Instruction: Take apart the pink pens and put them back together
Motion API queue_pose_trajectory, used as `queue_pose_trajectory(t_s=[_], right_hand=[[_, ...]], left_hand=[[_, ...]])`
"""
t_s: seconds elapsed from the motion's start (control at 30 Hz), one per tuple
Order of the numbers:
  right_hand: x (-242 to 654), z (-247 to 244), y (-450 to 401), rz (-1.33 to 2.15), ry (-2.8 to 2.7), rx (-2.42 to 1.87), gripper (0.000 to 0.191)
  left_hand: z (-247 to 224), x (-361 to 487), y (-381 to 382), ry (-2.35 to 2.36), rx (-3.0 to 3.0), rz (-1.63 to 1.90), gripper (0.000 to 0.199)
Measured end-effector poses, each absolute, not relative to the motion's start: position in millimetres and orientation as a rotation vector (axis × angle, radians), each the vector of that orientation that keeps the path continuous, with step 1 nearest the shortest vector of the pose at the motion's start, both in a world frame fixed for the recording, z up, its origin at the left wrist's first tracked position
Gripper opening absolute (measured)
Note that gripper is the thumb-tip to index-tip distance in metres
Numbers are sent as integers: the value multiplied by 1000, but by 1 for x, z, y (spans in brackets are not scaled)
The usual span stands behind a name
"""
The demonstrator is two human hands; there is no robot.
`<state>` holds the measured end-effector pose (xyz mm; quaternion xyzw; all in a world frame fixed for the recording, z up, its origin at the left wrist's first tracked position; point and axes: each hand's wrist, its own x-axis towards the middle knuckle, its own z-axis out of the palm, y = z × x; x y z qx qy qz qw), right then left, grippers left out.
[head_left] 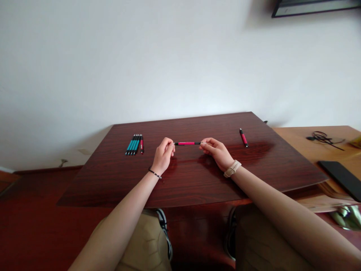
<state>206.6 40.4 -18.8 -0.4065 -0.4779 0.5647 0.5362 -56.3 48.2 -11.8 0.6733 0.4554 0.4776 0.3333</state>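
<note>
A pink and black pen is held level above the dark wooden table, one end in each hand. My left hand pinches its left end, and my right hand pinches the right end, where a pale tip shows. To the left, several blue pens lie side by side in a row. Beside them, at the row's right end, rests another pink pen. A further pink pen lies alone on the right part of the table, apart from my right hand.
Right of the table stands a lighter wooden surface with a coiled black cable and a flat black object. A white wall rises behind the table. A dark-framed screen or panel hangs at the upper right.
</note>
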Motion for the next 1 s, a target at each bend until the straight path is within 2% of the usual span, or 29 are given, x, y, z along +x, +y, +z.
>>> queue_pose_trajectory(t_s=[0.43, 0.77, 1.0], right_hand=[[207, -17, 40, 1346, -1152, -964, 41], [207, -20, 41, 1363, -1131, -937, 38], [207, -20, 41, 1364, -1136, -944, 37]], left_hand=[[-7, -55, 46, 1203, 1786, 1232, 40], [-13, -56, 48, 1134, 1757, 1245, 31], [-10, -55, 47, 1174, 1789, 1245, 33]])
